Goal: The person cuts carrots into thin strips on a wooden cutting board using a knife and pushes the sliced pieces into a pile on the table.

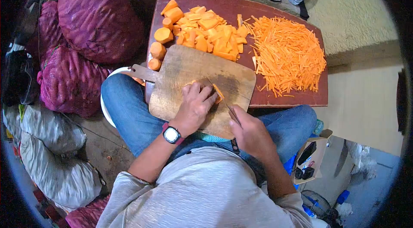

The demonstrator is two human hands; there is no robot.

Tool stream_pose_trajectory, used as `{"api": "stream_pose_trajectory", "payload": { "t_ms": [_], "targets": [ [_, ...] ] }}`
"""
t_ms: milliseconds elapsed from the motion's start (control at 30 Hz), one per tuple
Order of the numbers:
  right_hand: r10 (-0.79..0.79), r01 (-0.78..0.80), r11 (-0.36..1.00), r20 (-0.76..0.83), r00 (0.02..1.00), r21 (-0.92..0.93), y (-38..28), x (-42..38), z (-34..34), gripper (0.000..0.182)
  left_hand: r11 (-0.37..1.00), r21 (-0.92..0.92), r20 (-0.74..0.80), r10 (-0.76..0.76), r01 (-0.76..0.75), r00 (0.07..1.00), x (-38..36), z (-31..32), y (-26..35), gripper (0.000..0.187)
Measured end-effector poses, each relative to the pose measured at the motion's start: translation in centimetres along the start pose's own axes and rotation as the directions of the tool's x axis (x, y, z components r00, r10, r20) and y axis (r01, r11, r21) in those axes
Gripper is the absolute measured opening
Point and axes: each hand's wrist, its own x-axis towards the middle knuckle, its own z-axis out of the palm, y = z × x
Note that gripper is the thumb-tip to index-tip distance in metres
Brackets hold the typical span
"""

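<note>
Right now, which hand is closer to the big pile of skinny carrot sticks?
Right. The right hand, gripping the knife, sits just below the carrot sticks. The left hand presses a carrot piece on the cutting board, farther left.

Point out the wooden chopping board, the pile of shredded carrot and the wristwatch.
wooden chopping board [185, 67]: head view, bare upper face.
pile of shredded carrot [288, 54]: head view, middle of the heap.
wristwatch [172, 134]: head view, its dial.

On the red board [275, 101], carrot chunks [202, 30] lie at 11 o'clock, carrot strips [288, 54] at 2 o'clock, the cutting board [185, 77] at 7 o'clock.
</note>
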Motion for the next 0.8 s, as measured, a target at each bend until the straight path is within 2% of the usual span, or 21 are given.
{"api": "stream_pose_trajectory", "payload": {
  "t_ms": [67, 100, 300, 400, 467, 500, 600, 667, 700, 767, 800],
  "targets": [
    [-0.099, 0.106, 0.987, -0.068, 0.993, 0.117, 0.3, 1.7, 0.3, 0.032, 1.0, 0.01, -0.018, 0.008, -0.008, 1.0, 0.0, 0.4, -0.1, 0.037],
    [-0.096, 0.104, 0.988, -0.071, 0.993, 0.118, 0.2, 1.7, 0.3, 0.032, 1.0, 0.023, -0.031, 0.011, -0.011, 0.999, -0.1, 0.4, 0.0, 0.037],
    [-0.029, 0.029, 0.999, 0.001, 1.0, 0.014, -0.9, -0.3, -0.3, 0.032, 0.99, 0.138, -0.045, 0.026, -0.02, 0.999, -0.3, 0.0, 0.4, 0.036],
    [-0.046, 0.046, 0.999, -0.033, 0.998, -0.003, -0.5, 0.8, 0.5, 0.032, 0.997, 0.047, 0.002, -0.058, 0.057, 0.998, -0.3, -0.1, 0.6, 0.033],
    [-0.169, 0.166, 0.985, -0.05, 0.984, -0.052, -0.4, 2.3, 1.0, 0.036, 0.998, 0.061, -0.038, -0.025, 0.027, 0.999, -0.4, 0.2, 0.6, 0.033],
    [-0.169, 0.166, 0.985, -0.057, 0.984, -0.051, -0.3, 1.9, 1.0, 0.036, 0.997, 0.078, -0.077, 0.006, 0.0, 0.997, -0.4, 0.2, 0.5, 0.032],
    [-0.138, 0.139, 0.99, -0.054, 0.989, 0.005, -0.5, 0.2, 0.6, 0.03, 0.999, 0.048, -0.061, 0.012, -0.009, 0.998, -0.7, 0.3, 0.1, 0.033],
    [0.035, -0.033, 0.998, 0.03, 0.999, -0.053, -1.5, -0.9, -0.2, 0.029, 0.998, 0.058, -0.055, 0.006, -0.003, 0.998, -0.8, 0.4, 0.0, 0.033],
    [0.037, -0.035, 0.998, 0.035, 0.999, -0.054, -1.1, -0.6, 0.2, 0.029, 0.998, 0.068, -0.046, 0.019, -0.015, 0.999, -0.8, 0.4, 0.1, 0.033],
    [-0.139, 0.139, 0.99, -0.077, 0.987, -0.005, 0.0, 0.6, 1.4, 0.029, 0.998, 0.066, -0.058, 0.009, -0.006, 0.998, -0.6, 0.2, 0.3, 0.033],
    [-0.138, 0.138, 0.99, -0.083, 0.987, -0.006, -0.3, 1.1, 1.3, 0.029, 0.998, 0.067, -0.07, -0.002, 0.007, 0.998, -0.6, 0.2, 0.4, 0.033]
  ]
}}
